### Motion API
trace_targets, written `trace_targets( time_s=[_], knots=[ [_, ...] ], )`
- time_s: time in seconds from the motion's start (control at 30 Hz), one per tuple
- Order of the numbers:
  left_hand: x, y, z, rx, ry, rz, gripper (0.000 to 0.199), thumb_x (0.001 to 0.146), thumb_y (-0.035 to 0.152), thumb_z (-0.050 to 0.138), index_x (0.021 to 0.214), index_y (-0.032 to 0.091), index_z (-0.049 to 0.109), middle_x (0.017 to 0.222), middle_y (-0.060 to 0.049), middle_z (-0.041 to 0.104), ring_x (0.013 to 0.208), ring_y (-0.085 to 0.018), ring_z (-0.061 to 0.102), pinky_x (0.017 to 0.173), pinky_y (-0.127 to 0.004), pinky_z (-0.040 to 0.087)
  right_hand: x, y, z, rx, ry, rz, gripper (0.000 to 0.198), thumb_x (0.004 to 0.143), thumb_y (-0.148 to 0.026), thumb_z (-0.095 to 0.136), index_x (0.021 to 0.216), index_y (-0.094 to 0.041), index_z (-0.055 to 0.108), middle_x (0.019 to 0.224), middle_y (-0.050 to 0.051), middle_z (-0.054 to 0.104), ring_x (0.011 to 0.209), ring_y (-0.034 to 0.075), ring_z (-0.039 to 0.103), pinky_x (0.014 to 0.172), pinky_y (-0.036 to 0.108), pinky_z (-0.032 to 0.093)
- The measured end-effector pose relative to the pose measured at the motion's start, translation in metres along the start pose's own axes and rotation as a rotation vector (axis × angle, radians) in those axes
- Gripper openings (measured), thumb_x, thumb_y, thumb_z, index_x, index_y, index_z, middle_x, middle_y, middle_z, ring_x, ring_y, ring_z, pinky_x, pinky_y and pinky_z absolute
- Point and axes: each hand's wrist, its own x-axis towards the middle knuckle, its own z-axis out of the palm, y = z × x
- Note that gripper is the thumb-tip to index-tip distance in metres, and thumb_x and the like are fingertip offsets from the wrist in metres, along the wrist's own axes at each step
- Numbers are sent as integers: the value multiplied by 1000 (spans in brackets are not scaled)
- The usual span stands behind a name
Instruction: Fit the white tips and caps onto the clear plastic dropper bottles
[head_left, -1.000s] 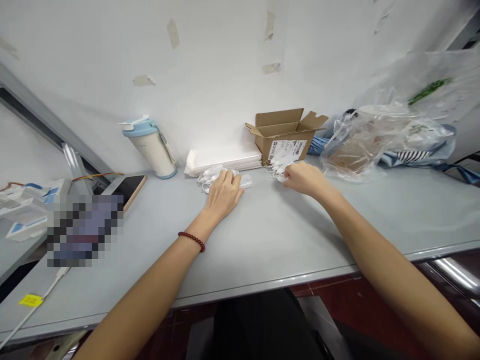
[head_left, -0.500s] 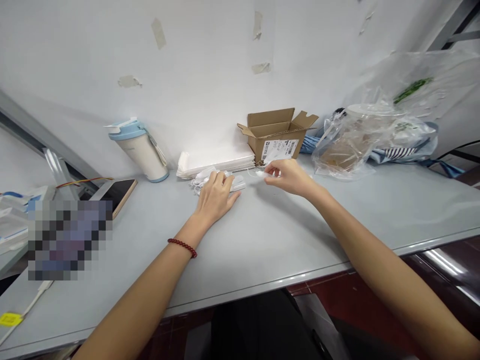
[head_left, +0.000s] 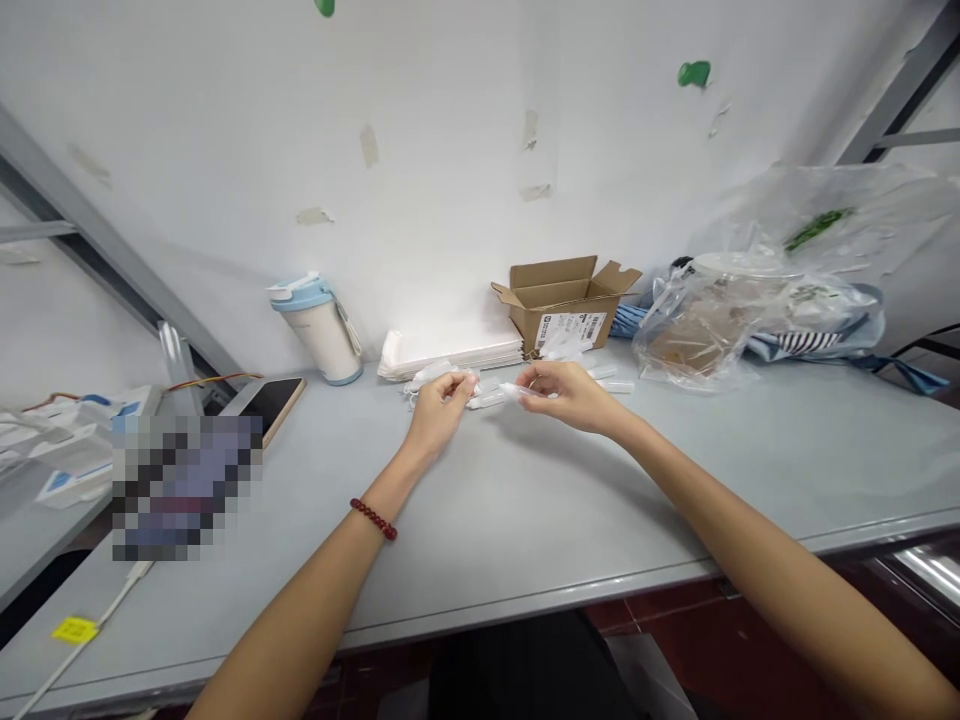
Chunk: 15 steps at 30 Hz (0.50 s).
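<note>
My left hand (head_left: 435,412), with a red bead bracelet (head_left: 373,520) on the wrist, is closed in a pinch on something small and white at its fingertips. Close by on the right, my right hand (head_left: 570,396) grips a small translucent plastic tube with a white tip (head_left: 508,389) between thumb and fingers. A clear tube (head_left: 487,399) lies between the two hands. White bits with thin cords (head_left: 429,373) are heaped behind my left hand, partly hidden by it. Behind my right hand, more small clear tubes (head_left: 616,386) rest on the table.
A stack of flat white packets (head_left: 450,355) lies along the wall beside an open cardboard box (head_left: 566,315). At left stand a cream-and-blue tumbler (head_left: 319,330) and a phone (head_left: 285,405). Plastic bags (head_left: 697,320) fill the right back of the grey table (head_left: 480,530).
My left hand has gone from lying spread over the white heap to a pinch. Both hands are now nearer each other, and the camera view has tilted upward.
</note>
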Motion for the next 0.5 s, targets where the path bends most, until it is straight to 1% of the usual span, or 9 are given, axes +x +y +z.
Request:
trace_targets(
  time_s=[0.07,0.17,0.27,0.37,0.5],
  knots=[
    [0,0,-1,-62,1,-40,28,72,42,65,78,15,68,71,-3,62,63,-12,50,53,-23,34,-1,-1,2,31,-28,28,15,74,-27,58,83,-15,61,63,0,62,55,11,53,51,22,36],
    [-3,3,-2,-121,-9,-67,24,68,38,68,76,15,68,69,-2,61,59,-11,46,50,-22,31,-1,-1,4,99,-74,49,17,75,-28,58,86,-15,61,66,2,67,53,11,54,47,22,33],
    [-6,9,-2,-162,-70,-122,25,67,37,69,77,14,70,70,-2,61,53,-8,41,47,-22,28,-2,-2,7,158,-105,48,20,77,-31,59,89,-16,62,69,3,70,55,12,57,47,22,32],
    [-9,13,-2,-222,-120,-183,28,65,38,72,79,14,71,69,-1,60,49,-6,37,47,-22,28,-2,-3,8,191,-113,61,23,78,-34,60,89,-15,62,70,5,70,61,14,61,48,22,35],
    [-10,9,-3,-307,-134,-207,29,63,36,74,81,13,71,71,-1,61,50,-5,39,48,-22,29,-3,-5,9,209,-131,65,27,77,-39,61,89,-15,62,70,5,70,62,14,62,47,22,35]
  ],
)
